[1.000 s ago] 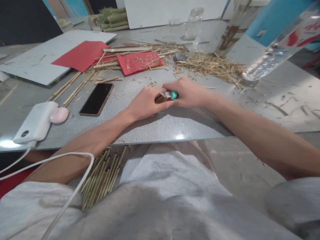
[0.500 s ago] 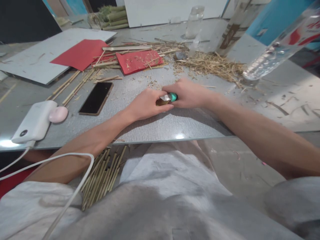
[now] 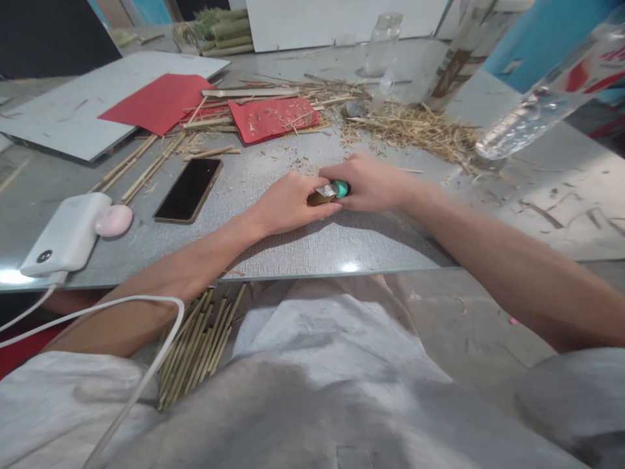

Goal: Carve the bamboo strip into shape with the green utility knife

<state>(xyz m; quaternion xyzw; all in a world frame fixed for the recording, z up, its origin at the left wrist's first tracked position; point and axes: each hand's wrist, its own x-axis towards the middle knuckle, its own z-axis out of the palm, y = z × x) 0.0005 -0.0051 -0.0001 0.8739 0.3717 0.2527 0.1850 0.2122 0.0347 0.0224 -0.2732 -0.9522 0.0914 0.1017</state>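
A green-handled blade (image 3: 342, 189) is held just over the bench (image 3: 293, 254) in the person's right hand (image 3: 368, 184), up against a brownish piece (image 3: 319, 198) that the left hand (image 3: 286, 203) grips. Beyond them I see 2 red papers (image 3: 273, 122) and loose straw (image 3: 422, 130); 1 phone (image 3: 189, 190) lies leftward.

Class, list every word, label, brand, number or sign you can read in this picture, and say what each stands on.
No text can be read for certain.
Plastic bottle, right: red marks on its label, too blurred to read.
Clear container beside it: brown markings, too blurred to read.
White box, left: marks in its dark round spot, too small to read.
Phone: dark screen, no text visible.
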